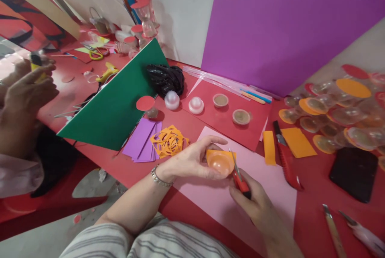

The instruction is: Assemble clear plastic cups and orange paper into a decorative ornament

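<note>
My left hand (200,159) holds a clear plastic cup (220,163) attached to a piece of orange paper (221,154). In my right hand (255,198) is a pair of red and black scissors (241,183), its blades at the right edge of the orange paper. Both hands are above a pink sheet (267,187). Orange paper scraps (171,141) and purple paper pieces (141,141) lie left of my left hand. Beyond the hands, two small cups of sand (220,100) and a clear dome (196,105) stand on the table.
Orange papers (297,142), a red-handled knife (285,161), a black phone-like object (355,173) and stacked hourglass shapes (331,105) are at right. A green board (120,101) leans at left, near a black bag (167,79). Another person's hands (30,85) hold something yellow and black.
</note>
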The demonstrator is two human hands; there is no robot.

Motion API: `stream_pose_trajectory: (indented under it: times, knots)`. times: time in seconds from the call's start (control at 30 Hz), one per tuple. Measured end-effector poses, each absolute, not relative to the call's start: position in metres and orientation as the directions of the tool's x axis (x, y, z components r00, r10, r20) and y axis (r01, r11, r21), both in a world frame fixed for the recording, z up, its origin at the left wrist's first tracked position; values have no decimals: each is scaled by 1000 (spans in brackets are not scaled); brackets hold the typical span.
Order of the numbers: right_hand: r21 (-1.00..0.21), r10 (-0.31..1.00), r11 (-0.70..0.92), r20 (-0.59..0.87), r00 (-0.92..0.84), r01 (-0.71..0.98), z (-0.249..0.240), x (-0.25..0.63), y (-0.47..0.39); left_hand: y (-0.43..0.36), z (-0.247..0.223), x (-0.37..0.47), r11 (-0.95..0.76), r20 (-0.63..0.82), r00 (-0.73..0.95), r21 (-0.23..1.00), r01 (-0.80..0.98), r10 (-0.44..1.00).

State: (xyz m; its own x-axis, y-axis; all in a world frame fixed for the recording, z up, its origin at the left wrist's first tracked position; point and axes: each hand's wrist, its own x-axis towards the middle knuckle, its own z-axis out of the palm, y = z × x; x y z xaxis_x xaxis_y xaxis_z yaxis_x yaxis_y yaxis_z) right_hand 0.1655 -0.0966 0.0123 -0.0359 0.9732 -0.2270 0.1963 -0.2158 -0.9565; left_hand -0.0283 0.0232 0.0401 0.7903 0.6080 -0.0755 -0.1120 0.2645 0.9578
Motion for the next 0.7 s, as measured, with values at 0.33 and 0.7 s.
stream_pose_trajectory:
  times: [0.33,0.7]
  knots:
    - [-925,942,-334,-332,39,179,-2,167,-104,22,30,-24,510,-191,718,821,-257,669]
    - [-898,905,-426,-423,51,107,20,158,-97,18,32,-21,497,-163,707,816,-296,688]
